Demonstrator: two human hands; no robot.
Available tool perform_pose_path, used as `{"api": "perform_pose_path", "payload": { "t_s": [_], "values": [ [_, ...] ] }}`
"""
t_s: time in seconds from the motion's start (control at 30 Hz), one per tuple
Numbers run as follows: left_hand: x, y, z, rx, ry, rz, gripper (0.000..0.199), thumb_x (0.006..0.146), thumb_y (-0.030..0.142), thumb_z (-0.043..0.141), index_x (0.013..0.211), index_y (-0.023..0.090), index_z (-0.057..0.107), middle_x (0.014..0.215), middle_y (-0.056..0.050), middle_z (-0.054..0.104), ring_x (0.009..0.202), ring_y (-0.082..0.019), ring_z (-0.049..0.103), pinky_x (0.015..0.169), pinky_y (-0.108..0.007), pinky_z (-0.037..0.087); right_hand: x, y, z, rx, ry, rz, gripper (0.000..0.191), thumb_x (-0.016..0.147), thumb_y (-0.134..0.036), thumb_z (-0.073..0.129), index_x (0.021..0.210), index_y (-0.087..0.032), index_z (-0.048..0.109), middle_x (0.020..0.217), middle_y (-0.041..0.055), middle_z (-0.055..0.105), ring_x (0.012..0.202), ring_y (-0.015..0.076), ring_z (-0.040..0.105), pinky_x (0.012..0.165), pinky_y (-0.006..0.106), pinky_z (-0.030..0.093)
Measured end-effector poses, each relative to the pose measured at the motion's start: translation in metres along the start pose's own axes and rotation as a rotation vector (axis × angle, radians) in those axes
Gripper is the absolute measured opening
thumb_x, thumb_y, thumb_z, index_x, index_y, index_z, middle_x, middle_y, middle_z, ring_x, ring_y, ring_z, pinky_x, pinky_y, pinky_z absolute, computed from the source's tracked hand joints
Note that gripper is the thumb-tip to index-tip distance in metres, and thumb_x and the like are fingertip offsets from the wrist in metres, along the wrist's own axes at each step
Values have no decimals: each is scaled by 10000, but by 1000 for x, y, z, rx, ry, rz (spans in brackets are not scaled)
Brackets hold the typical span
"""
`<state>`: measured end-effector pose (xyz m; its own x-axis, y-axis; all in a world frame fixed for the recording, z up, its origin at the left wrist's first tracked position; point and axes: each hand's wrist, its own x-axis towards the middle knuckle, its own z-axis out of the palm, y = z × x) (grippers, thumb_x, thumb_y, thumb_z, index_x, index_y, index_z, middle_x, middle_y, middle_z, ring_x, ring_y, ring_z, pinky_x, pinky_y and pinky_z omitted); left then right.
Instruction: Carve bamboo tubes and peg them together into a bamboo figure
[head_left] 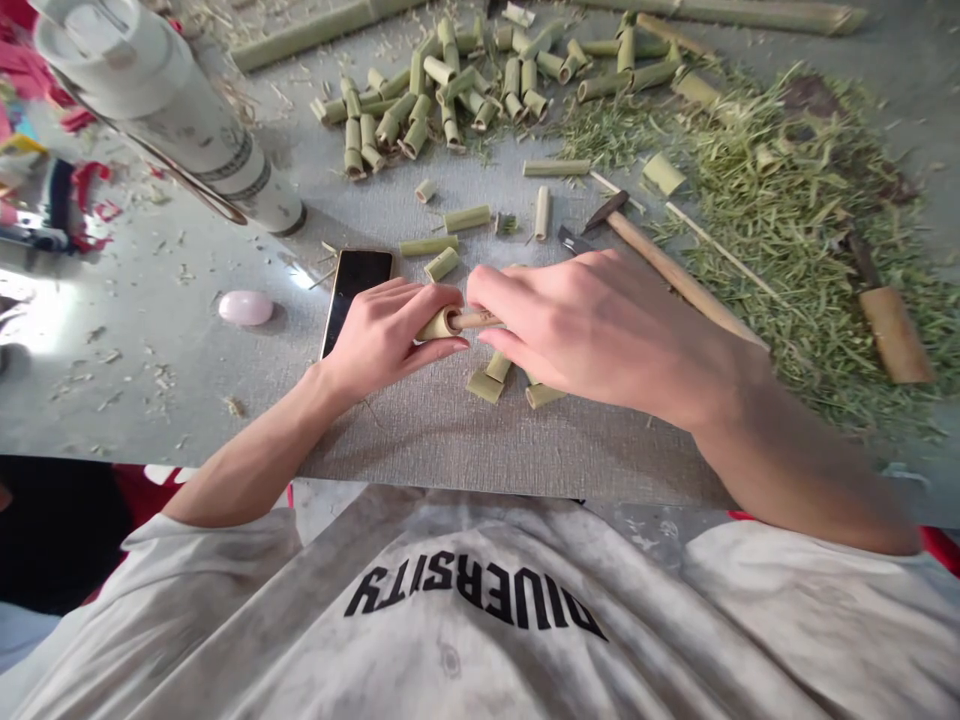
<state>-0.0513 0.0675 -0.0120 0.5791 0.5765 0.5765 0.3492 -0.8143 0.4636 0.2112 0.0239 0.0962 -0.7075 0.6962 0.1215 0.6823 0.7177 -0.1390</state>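
Note:
Near the middle of the table, my left hand (386,332) grips a short bamboo tube (437,325), its open end facing right. My right hand (577,325) pinches a thin wooden stick (477,320), whose left end sits in the tube's opening. The stick's right part is hidden by my fingers. Below and between the hands lie several cut bamboo pieces (486,386), partly covered by my right hand. A black phone (358,280) rests beside my left hand.
A hammer (679,278) lies right behind my right hand, near green shavings (795,200) and a wooden-handled blade (896,335). Bamboo tubes (405,115) are heaped at the back. A white tumbler (187,130) stands at the left, near a pink oval object (246,308).

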Motion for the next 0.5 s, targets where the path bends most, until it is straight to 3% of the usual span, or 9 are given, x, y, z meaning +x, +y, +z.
{"api": "perform_pose_path", "payload": {
  "t_s": [0.13, 0.27, 0.37, 0.5],
  "values": [
    [4, 7, -4, -23, -78, 38, 280, 1109, 507, 696, 1060, 238, 636, 758, 13, 565, 615, -165, 481, 602, -335, 372, 3, 0, 3, -66, -26, -11, 219, 1161, -178, 535, 1265, -163, 727, 961, 90, 772, 714, 184, 603, 661, 345, 291],
    [8, 16, -8, -105, -228, -25, 128, 1114, 306, 614, 1025, 224, 573, 840, -6, 595, 669, -151, 514, 615, -314, 394, 4, 0, 5, -105, -42, -30, 237, 1132, -111, 532, 1197, -166, 753, 935, 87, 752, 708, 184, 607, 659, 357, 279],
    [9, 20, -6, -130, -254, -87, 175, 1034, 294, 686, 957, 231, 543, 821, 12, 575, 681, -143, 499, 628, -305, 398, 4, -1, 6, -97, -32, -31, 250, 1127, -111, 528, 1168, -171, 766, 906, 81, 742, 711, 188, 615, 664, 350, 297],
    [9, 21, 0, -218, -190, -163, 300, 872, 267, 848, 875, 233, 550, 730, 57, 509, 616, -110, 415, 572, -286, 322, 3, -6, 2, -112, -34, -23, 245, 1148, -175, 526, 1159, -164, 770, 893, 87, 736, 721, 195, 622, 657, 345, 323]
  ]
}}
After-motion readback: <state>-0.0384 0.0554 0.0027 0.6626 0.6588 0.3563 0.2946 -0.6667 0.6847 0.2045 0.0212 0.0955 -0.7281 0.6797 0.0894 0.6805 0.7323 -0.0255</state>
